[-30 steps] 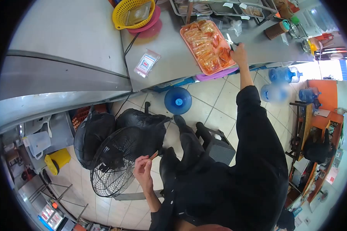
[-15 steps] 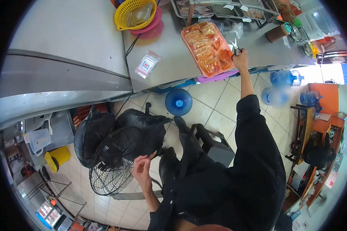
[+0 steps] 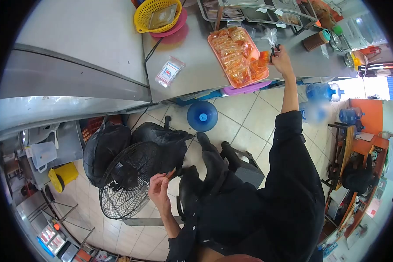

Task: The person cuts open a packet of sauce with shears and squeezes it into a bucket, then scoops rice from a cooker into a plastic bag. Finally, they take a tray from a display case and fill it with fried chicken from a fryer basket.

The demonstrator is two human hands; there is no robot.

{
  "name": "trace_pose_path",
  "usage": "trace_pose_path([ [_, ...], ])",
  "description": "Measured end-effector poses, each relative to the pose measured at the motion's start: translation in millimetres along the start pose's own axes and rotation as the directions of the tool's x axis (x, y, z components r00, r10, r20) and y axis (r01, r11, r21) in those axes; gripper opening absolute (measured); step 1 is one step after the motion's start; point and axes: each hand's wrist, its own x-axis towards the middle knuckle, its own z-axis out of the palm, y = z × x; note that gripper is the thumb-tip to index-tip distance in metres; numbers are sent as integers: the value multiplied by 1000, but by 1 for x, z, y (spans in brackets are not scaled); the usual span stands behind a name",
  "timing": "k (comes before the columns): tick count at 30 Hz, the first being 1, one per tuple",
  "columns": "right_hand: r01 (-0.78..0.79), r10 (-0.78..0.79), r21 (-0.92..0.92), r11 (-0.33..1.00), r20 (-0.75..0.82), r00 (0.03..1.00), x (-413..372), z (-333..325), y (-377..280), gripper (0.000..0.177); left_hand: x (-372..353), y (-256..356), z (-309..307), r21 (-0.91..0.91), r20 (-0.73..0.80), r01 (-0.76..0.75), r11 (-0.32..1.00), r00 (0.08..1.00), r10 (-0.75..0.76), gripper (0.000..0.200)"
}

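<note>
On the right, over the steel counter, my right hand (image 3: 283,62) is closed around the black handles of a pair of scissors (image 3: 273,53). An orange packet (image 3: 263,58) stands up at the right edge of the pink tray (image 3: 254,53), close beside the scissors and my fingers. Rows of clear packets with orange contents (image 3: 231,56) fill the rest of this tray. Down at lower left, my left hand (image 3: 160,194) pinches a small, thin brownish piece (image 3: 170,173) between thumb and fingers, in front of the fan; what it is, I cannot tell.
A labelled plastic bag (image 3: 169,72) lies left of the tray. Behind it stands a yellow basket (image 3: 158,16) on a pink plate. Metal trays on a rack (image 3: 257,13) line the back. Below are a blue water bottle (image 3: 202,116), black bags (image 3: 107,153) and a fan (image 3: 124,187).
My right hand has shifted slightly right and up with the scissors. An orange packet now stands raised at the tray's right edge. My left hand has hardly moved.
</note>
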Motion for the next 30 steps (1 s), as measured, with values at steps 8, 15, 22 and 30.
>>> trace_pose_path([
  [8,-82,90,151,985,-46,995,-12,43,41,41,-3,-3,-2,10,-19,10,1000,1000,-10,7],
  [15,374,-383,-215,902,4,924,-52,87,28,50,-4,1,0,14,-42,10,1000,999,-10,7],
  [22,400,-445,-338,852,-65,893,-79,103,30,49,-6,1,1,27,-45,18,999,999,-16,8],
  [30,491,-526,-300,818,-43,850,-77,98,32,49,-8,-7,-2,2,-49,21,1000,999,-21,7],
])
